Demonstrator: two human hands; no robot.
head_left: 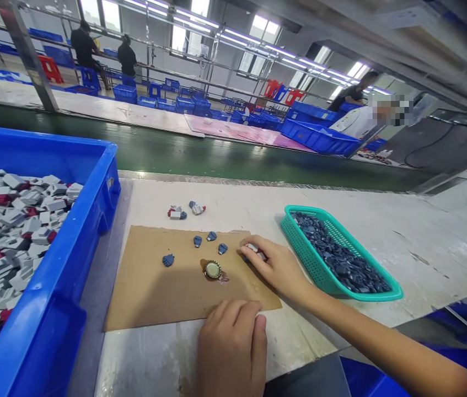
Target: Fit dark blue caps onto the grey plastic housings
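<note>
1. The right hand [285, 270] was at the right edge of the cardboard [142, 298]. Its finger and thumb looked closed around a small grey piece [255, 250]. They came at it from both sides, maybe so it would not slip or tip.
2. The left hand [231, 342] was near the front edge of the cardboard, with its fingers curled in side by side. Its fingertips were hidden, so I cannot tell if it pinched anything.
3. The grey piece seemed to lie low, with its long way slanting from far left to near right. The fingers hid a lot of it, so I cannot tell which end was its front.
4. The metal cap [213, 269] lay flat on a wet patch, pale inside up, maybe so it could hold something wet. The cardboard may have kept drips off the desk [154, 358].
5. Four blue bits [211, 236] lay apart on the cardboard, perhaps so each was easy to pick up. Two mixed pieces [177, 213] lay just past it.
6. The blue bin [30, 135] on the left and green basket [307, 253] on the right probably kept different parts from getting mixed up.
</note>
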